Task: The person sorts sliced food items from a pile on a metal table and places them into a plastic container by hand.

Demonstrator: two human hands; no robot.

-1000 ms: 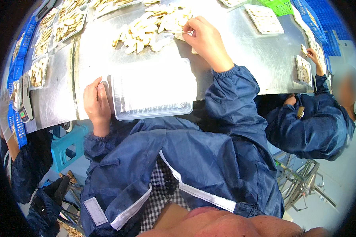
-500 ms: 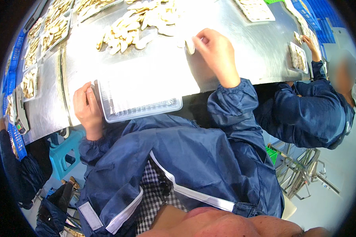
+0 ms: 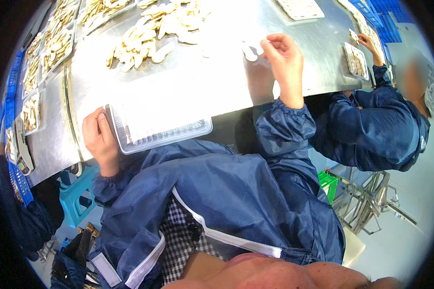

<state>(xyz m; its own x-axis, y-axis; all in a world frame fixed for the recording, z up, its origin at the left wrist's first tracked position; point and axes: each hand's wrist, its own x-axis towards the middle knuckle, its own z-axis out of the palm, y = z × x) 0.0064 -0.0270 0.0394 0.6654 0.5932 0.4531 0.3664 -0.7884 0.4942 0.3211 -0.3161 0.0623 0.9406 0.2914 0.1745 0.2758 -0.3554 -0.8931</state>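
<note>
My right hand (image 3: 285,65) is over the metal table, thumb and fingers pinched on the end of a pale slice (image 3: 249,52), which looks like sliced mushroom. Glare washes out part of the slice. To its left lies a loose pile of similar slices (image 3: 139,42). My left hand (image 3: 99,137) is closed at the left edge of a clear plastic tray (image 3: 166,137); its exact grip is partly hidden. The tray juts over the table's near edge towards my body. Its ribbed bottom shows at the near side, while strong glare whitens the rest.
Filled trays (image 3: 57,50) stand at the far left, beside a small scale (image 3: 22,147). Another filled tray (image 3: 301,8) lies at the far right. A co-worker (image 3: 371,127) handles slices by a tray (image 3: 356,60) on the right. A teal stool (image 3: 77,195) stands below left.
My right hand has moved right with the pale slice, away from the pile. The left hand stays at the tray. The whole view has shifted slightly.
</note>
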